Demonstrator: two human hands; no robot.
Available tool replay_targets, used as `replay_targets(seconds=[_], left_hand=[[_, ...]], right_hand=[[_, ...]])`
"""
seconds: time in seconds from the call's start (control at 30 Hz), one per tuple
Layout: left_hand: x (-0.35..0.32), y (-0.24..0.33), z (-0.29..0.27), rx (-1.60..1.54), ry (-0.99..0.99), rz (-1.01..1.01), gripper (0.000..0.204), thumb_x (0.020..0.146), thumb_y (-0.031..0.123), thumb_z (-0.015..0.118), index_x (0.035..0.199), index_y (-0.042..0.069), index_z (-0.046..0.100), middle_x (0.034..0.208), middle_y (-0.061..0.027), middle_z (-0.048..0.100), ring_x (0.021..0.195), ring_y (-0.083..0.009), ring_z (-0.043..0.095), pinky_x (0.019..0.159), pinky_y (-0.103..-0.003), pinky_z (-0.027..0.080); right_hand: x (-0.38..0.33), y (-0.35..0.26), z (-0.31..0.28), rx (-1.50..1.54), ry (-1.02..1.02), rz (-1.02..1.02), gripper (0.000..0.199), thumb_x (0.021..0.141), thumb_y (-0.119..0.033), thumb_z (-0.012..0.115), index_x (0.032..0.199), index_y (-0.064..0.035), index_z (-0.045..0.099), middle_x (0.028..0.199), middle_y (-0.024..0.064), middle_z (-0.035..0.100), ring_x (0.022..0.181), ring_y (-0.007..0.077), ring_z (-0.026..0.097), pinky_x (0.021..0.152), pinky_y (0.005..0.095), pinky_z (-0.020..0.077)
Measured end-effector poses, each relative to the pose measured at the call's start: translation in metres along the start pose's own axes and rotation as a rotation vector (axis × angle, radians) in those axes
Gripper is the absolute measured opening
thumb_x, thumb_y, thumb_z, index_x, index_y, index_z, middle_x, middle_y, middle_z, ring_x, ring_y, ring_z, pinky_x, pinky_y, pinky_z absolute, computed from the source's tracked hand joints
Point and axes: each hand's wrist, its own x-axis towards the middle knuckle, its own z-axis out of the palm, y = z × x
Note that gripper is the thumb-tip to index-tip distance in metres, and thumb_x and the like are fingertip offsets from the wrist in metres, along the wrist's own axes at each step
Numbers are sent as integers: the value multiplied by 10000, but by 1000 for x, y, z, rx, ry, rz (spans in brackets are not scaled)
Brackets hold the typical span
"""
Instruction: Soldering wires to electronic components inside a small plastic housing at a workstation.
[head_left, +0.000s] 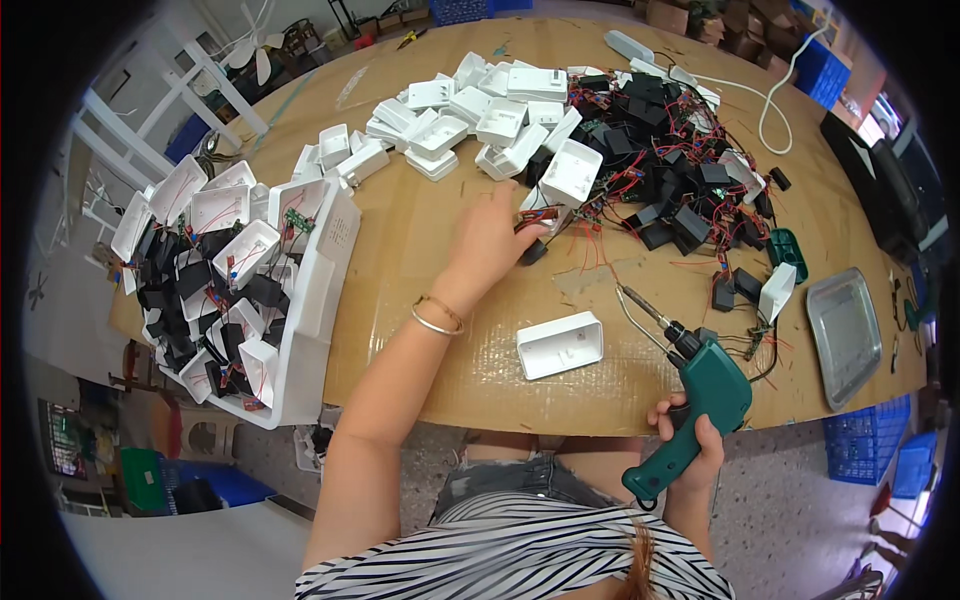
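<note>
My left hand (pixel 488 240) reaches to the middle of the table, its thumb and fingers closed around a small white plastic case (pixel 552 222) with red wires and a black part beside it. The hand hides some of the case. In my right hand (pixel 708 445) is a green soldering gun (pixel 718 385), gripped by its handle. Its metal tip and thin side tube point up and left toward the loose red wires. Between my hands, an open white plastic box (pixel 560 346) lies on the table, hollow side up.
White housings (pixel 437 135) are heaped at the back, beside a pile of black wired parts (pixel 640 130). A white bin (pixel 335 260) at left holds wired assemblies. At right are a metal tray (pixel 843 340) and a green container (pixel 787 254). A white cable (pixel 770 100) runs behind.
</note>
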Motion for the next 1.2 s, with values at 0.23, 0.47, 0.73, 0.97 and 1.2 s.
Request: replay_targets(seconds=[0.23,0.47,0.73,0.97,1.2], left_hand=[[33,-21,-47,-577,-479,-618,301,822,131,508,1089,-6,533,875,-137,630,761,-283,615,662,-374,484],[20,-12,-120,-1847,-395,-899,476,838,113,505,1247,-90,368,1191,-193,504,1066,-227,535,931,-342,413],[-17,-11,-136,-858,-703,-853,327,826,64,576,1138,-24,537,1162,-132,502,1037,-183,517,856,-280,435],[-26,9,-127,-945,-275,-572,194,898,97,495,1034,-12,578,809,-39,584,791,-92,565,668,-208,455],[-45,37,-119,-1007,-364,-735,147,869,107,539,961,-7,559,699,-26,585,657,-63,535,597,-201,431]], right_hand=[[4,0,-3,0,2,-1,424,811,-311,499,1007,66,502,853,150,555,642,154,498,726,342,414],[5,-1,-3,50,-6,5,428,811,-303,491,1008,77,501,874,163,558,650,159,501,730,346,414],[5,2,-1,38,7,25,421,811,-284,481,1009,87,504,848,170,555,669,175,504,739,350,411],[0,2,-3,31,25,-5,416,833,-295,479,1038,66,488,902,154,556,691,187,524,747,345,417],[2,6,-8,57,-12,-17,405,848,-290,470,1039,67,484,910,154,550,669,156,508,746,347,401]])
